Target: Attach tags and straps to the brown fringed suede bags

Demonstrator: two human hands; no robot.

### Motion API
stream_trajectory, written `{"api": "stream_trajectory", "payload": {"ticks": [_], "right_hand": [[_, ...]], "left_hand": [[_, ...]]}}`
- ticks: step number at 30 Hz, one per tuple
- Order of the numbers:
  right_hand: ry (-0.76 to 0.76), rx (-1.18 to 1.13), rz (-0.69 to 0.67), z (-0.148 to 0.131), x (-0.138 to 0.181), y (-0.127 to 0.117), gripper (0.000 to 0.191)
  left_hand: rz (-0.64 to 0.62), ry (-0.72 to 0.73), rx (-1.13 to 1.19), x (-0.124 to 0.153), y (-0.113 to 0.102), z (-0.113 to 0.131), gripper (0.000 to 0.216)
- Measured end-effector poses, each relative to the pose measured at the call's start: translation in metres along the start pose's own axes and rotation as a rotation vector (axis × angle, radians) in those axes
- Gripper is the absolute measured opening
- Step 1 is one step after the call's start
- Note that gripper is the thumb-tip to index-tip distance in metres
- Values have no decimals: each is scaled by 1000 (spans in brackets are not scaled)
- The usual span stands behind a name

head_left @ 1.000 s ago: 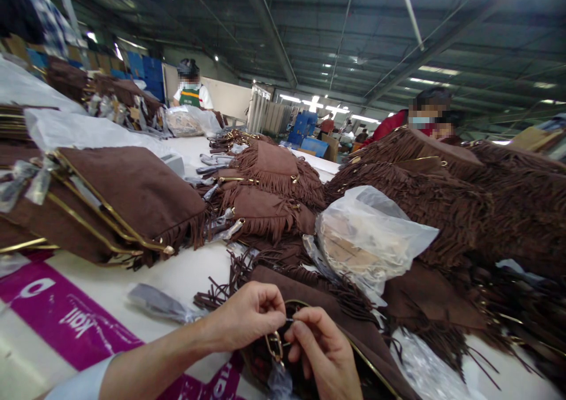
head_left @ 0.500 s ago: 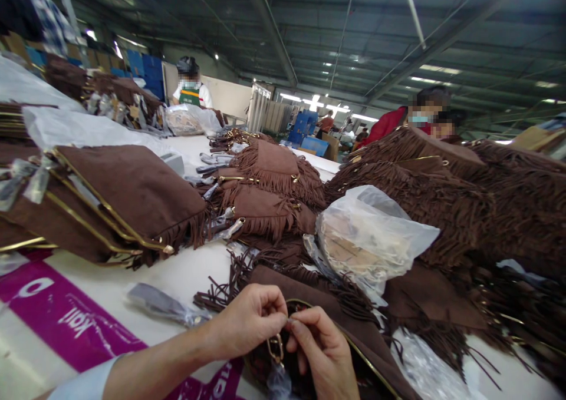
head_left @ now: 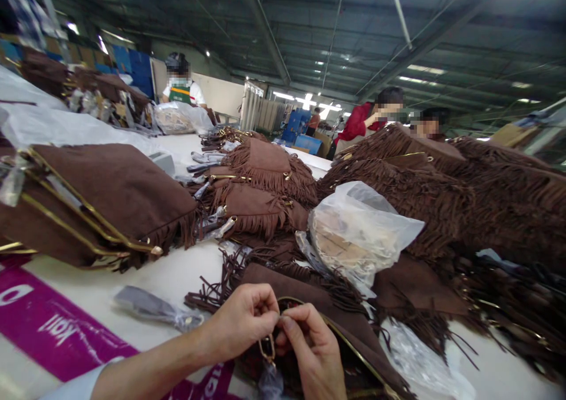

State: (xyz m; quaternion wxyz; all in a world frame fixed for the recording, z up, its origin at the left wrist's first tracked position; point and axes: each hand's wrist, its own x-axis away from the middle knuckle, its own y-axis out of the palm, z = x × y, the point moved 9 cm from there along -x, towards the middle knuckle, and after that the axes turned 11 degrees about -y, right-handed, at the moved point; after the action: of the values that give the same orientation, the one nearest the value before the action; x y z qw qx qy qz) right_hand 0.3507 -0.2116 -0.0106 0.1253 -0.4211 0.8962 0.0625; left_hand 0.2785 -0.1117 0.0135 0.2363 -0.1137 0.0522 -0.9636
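Note:
Directly in front of me lies a brown fringed bag point(head_left: 283, 281) with a gold-edged opening. My left hand point(head_left: 243, 318) is closed in a pinch over that opening. Fingertip to fingertip with it, my right hand point(head_left: 315, 346) pinches too; whatever is between the fingertips is too small to make out. A gold clasp point(head_left: 266, 348) hangs just below the left fingers, with a plastic-wrapped piece point(head_left: 270, 382) under it. Left of the bag, a plastic-wrapped strap point(head_left: 148, 307) rests on the white table point(head_left: 177, 273).
Brown bags point(head_left: 119, 188) are stacked at left, and fringed bags point(head_left: 260, 205) pile up ahead. A translucent plastic bag point(head_left: 358, 235) stands beyond my right hand. A high fringed heap point(head_left: 411, 194) fills the right. Purple printed tape point(head_left: 62, 323) crosses the table. A co-worker point(head_left: 180, 82) is behind.
The whole view has shifted slightly, so things appear further left. Both hands keep their pinch at the bag's opening. A person in red at the back has lifted a hand towards the head.

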Motion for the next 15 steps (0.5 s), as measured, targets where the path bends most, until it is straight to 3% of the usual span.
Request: {"api": "stream_trajectory", "payload": {"ticks": [5,9,12,15], "right_hand": [[-48,46,-65,5,-2,3,22],[-83,154,-43,-5,-6,4,20],[-221,391,-53,-26,3,2,17],[-453,829,-35,-47,36,1,36]], "left_hand": [[20,2,-30,2,3,-2,5],[29,15,-109,0,2,-5,6],[46,103,-226,1,-2,5,11],[64,252,-369,6,-5,22,16]]}}
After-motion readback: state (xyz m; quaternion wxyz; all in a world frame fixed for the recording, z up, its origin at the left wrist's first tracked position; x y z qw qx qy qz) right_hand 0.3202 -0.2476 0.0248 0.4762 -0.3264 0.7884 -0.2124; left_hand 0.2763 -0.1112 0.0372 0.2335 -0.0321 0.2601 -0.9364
